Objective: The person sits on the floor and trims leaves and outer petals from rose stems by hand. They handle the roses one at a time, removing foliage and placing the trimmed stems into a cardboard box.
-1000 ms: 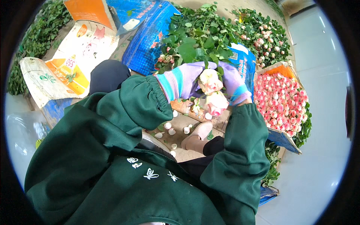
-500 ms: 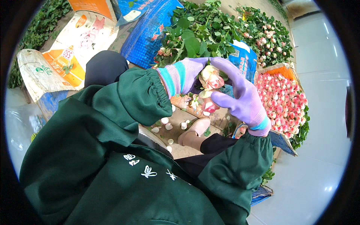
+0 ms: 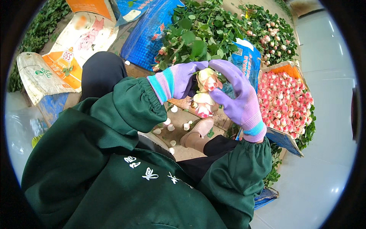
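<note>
My left hand (image 3: 183, 79), in a lilac glove with striped cuff, is closed on two pale pink-white roses, one bloom (image 3: 208, 79) above the other (image 3: 203, 106). My right hand (image 3: 240, 97), gloved alike, curls round their right side, its thumb at the blooms and forefinger arched over the upper one, close to my left fingertips. Behind my hands lies a heap of leafy cut stems (image 3: 196, 32) with a few buds, on blue printed wrapping (image 3: 141, 45).
Right: a carton (image 3: 286, 110) packed with pink rosebuds; behind it, more leafy roses (image 3: 272, 44). Left: an opened printed carton (image 3: 63, 70) and foliage (image 3: 36, 34). Below my hands: my slippered foot (image 3: 196, 135) and fallen petals (image 3: 170, 126). A pale glossy surface (image 3: 324, 168) runs along the right.
My right hand has shifted from behind the blooms to their right side, its thumb now in front. My left hand and the roses have moved slightly left.
</note>
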`<action>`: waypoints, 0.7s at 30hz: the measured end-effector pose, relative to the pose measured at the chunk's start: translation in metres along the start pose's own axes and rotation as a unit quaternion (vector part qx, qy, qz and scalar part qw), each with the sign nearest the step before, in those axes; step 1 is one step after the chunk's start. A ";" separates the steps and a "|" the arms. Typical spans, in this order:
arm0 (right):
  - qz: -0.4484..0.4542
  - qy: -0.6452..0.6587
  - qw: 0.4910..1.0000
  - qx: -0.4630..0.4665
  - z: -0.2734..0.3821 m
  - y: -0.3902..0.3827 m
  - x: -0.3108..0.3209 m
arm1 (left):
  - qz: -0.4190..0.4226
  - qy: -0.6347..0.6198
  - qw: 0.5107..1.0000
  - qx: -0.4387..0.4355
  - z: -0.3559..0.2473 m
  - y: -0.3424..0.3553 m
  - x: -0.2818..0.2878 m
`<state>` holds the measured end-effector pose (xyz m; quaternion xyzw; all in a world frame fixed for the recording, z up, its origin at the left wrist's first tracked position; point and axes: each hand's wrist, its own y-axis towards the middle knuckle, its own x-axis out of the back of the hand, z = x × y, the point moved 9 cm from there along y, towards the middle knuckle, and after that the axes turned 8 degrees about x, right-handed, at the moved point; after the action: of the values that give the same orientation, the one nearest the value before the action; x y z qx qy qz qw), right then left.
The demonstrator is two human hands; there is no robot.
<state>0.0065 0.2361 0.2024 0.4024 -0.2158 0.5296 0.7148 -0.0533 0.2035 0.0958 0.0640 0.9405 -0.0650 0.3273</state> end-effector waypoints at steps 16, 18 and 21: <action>0.055 0.023 0.995 -0.077 -0.009 -0.005 -0.007 | 0.014 0.062 0.998 -0.028 0.010 0.007 0.006; 0.055 0.022 0.996 -0.068 -0.010 -0.006 -0.008 | 0.007 0.085 0.996 -0.033 0.011 0.008 0.007; 0.036 0.022 0.998 -0.044 -0.014 -0.008 -0.010 | -0.013 0.131 0.990 -0.045 0.008 0.005 0.005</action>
<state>0.0091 0.2403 0.1838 0.3504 -0.2377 0.5538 0.7169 -0.0515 0.2080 0.0866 0.0448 0.9781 -0.0182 0.2026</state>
